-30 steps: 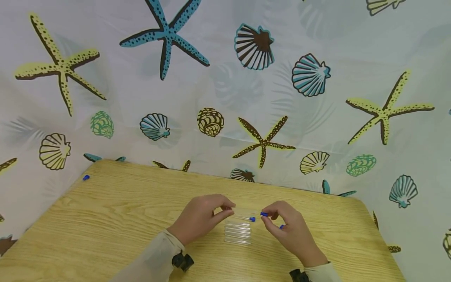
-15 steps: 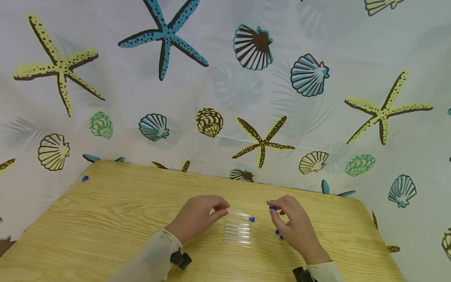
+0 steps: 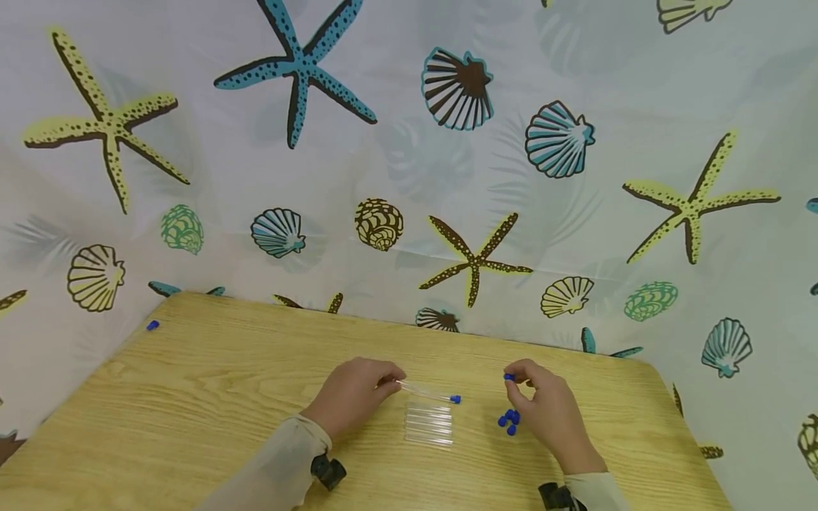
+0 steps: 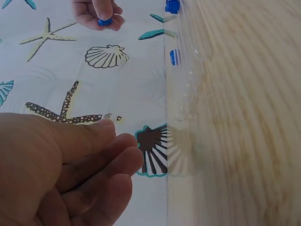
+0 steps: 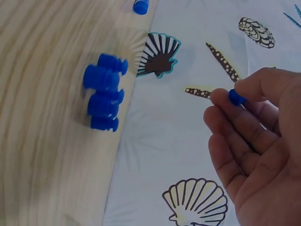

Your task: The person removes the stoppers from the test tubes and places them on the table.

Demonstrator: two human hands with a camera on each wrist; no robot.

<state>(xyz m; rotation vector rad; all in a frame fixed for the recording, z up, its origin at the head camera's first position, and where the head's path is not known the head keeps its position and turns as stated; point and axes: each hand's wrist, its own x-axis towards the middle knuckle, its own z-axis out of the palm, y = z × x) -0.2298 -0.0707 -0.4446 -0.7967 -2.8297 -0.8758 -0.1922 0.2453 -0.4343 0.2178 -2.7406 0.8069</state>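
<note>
My left hand pinches the end of a thin clear tube between thumb and fingertips; the tube is hard to make out in the left wrist view. Just beyond those fingers lies a clear tube fitted with a blue cap. A row of several clear tubes lies flat on the table in front of it. To the right, my right hand holds a small blue cap between thumb and forefinger, raised off the table. Several loose blue caps lie in a cluster beside and below that hand.
Another blue cap lies at the far left edge of the wooden table. A hanging cloth printed with starfish and shells stands behind the table and along its sides.
My right hand has moved rightward, away from the left hand, with the blue cap, uncovering the cluster of caps. The left hand has drawn slightly left with its tube.
</note>
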